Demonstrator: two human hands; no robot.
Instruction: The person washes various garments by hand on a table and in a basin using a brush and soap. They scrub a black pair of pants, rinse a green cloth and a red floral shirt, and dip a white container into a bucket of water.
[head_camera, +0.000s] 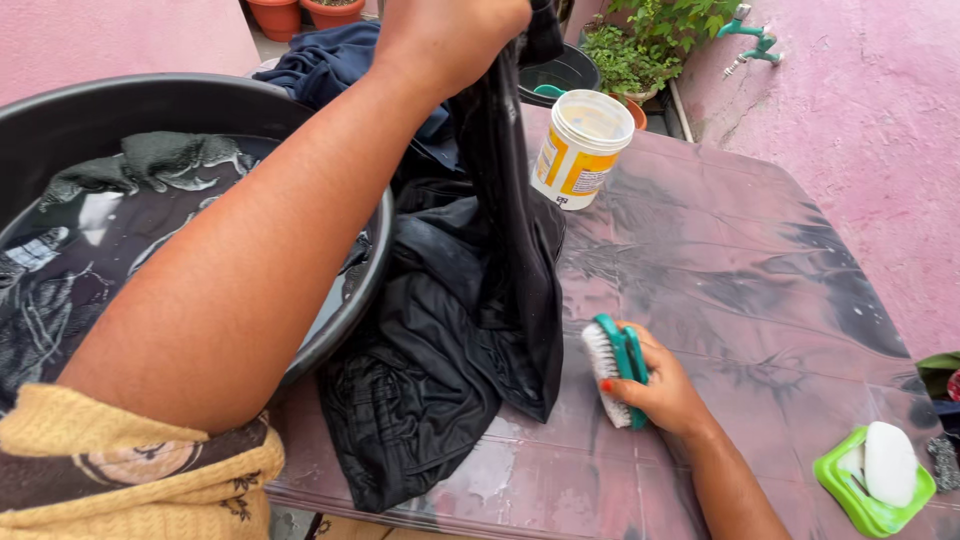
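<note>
Yellow knit sleeve (120, 470) fills the lower left corner of the frame, closest to the lens. From it the left forearm runs up to the top centre, where the left hand (450, 35) is clamped on a black garment (450, 330), lifting one end. Garment: wet, glossy, dark, creased; a long strip hangs down from the fist, the rest is heaped at frame centre, draped from the basin edge onto the counter (740, 290). Soapy foam smears just below its hem. Right hand (660, 385), lower centre-right, fingers closed round a teal scrub brush (615, 370) with white bristles, bristles facing the garment, just beside its right edge. Black round basin (330, 110) at left holds murky water with dark cloth soaking. Dark blue cloth (330, 60) behind it, top centre. White tub with yellow label (580, 150) stands upper centre on the counter. Green soap dish (865, 495) with white soap bar (890, 462) at lower right corner. Potted plants (640, 50) top centre-right.
</note>
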